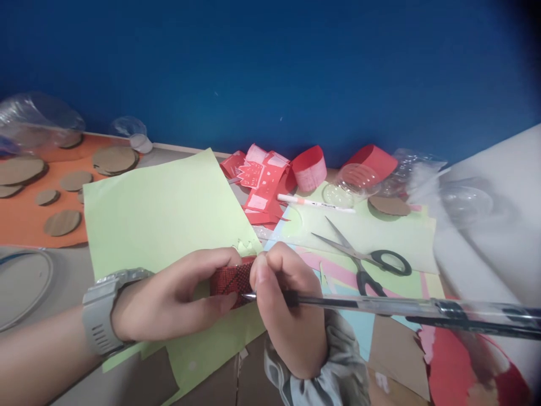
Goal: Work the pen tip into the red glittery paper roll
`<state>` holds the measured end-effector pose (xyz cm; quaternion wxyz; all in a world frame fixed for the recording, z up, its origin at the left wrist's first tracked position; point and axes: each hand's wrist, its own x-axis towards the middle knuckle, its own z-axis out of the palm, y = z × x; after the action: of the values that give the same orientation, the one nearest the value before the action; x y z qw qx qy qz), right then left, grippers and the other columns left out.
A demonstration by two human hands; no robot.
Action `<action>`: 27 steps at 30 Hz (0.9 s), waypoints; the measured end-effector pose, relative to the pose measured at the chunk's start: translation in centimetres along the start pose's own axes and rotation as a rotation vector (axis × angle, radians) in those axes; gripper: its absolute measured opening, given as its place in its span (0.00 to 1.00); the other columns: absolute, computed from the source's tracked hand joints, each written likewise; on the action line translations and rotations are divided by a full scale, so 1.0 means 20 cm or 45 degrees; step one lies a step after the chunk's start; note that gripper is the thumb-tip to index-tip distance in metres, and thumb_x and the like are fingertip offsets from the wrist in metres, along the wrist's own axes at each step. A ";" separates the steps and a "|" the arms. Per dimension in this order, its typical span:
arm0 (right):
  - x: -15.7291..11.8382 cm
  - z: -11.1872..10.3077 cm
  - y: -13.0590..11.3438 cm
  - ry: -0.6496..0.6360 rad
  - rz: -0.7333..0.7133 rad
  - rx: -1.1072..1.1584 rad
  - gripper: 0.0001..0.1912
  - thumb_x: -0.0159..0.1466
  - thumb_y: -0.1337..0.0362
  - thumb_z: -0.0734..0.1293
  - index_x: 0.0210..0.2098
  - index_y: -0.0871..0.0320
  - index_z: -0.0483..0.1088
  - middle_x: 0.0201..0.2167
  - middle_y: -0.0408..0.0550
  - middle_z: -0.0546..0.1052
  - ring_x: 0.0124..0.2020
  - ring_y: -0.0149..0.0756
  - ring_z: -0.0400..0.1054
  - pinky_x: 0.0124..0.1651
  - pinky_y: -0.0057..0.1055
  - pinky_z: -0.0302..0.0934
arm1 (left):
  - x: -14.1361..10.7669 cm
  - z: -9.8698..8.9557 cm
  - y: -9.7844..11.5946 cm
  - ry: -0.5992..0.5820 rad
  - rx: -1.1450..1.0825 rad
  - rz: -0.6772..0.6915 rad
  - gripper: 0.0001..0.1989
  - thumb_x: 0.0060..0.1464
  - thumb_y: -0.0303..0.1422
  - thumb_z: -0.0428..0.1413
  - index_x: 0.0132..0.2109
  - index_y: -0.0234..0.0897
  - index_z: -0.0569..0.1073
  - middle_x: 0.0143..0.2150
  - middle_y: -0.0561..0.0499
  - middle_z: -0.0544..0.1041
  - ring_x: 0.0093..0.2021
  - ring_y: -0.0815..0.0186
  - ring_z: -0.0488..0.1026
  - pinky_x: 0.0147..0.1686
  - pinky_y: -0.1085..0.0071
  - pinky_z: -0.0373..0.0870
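Note:
My left hand (181, 296), with a grey watch (105, 316) on its wrist, is closed on a red band with a dark checked pattern (230, 282). Its thumb presses on the band's front. Between the fingers of my right hand (287, 310) is a clear-barrelled pen (380, 307). The pen points left, its metal tip at the band near my left thumb; I cannot tell whether it touches. My right fingertips lie against the band's right end. Beneath both hands spreads a light green paper sheet (160, 208), with a small jagged cut-out near its right corner.
Black-handled scissors (363, 256) lie partly open on coloured paper at the right. Beyond are a white marker (315, 203), red decorated paper strips (266, 186) and a red paper ring (310, 169). Cardboard discs (63, 223) rest on orange paper at left. A blue wall (270, 73) stands behind.

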<state>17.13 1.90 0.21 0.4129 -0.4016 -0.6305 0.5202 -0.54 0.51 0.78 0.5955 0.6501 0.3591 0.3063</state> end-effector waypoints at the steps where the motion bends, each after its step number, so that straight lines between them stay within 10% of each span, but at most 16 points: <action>1: 0.00 0.00 0.00 -0.005 0.001 0.000 0.17 0.67 0.63 0.57 0.22 0.54 0.53 0.18 0.37 0.53 0.19 0.29 0.48 0.21 0.30 0.45 | 0.00 0.00 0.00 0.010 0.005 -0.001 0.07 0.58 0.22 0.51 0.38 0.39 0.66 0.30 0.57 0.64 0.30 0.71 0.62 0.29 0.78 0.61; 27: 0.00 0.00 0.02 0.011 -0.129 -0.055 0.15 0.68 0.66 0.56 0.24 0.55 0.53 0.19 0.37 0.56 0.21 0.27 0.50 0.23 0.27 0.46 | 0.01 -0.01 0.04 -0.040 0.095 -0.033 0.03 0.58 0.24 0.50 0.36 0.35 0.63 0.32 0.53 0.66 0.31 0.68 0.63 0.32 0.74 0.62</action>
<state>17.15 1.86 -0.11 0.4326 -0.3802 -0.6594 0.4833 -0.54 0.78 1.50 0.5802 0.6719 0.3694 0.2747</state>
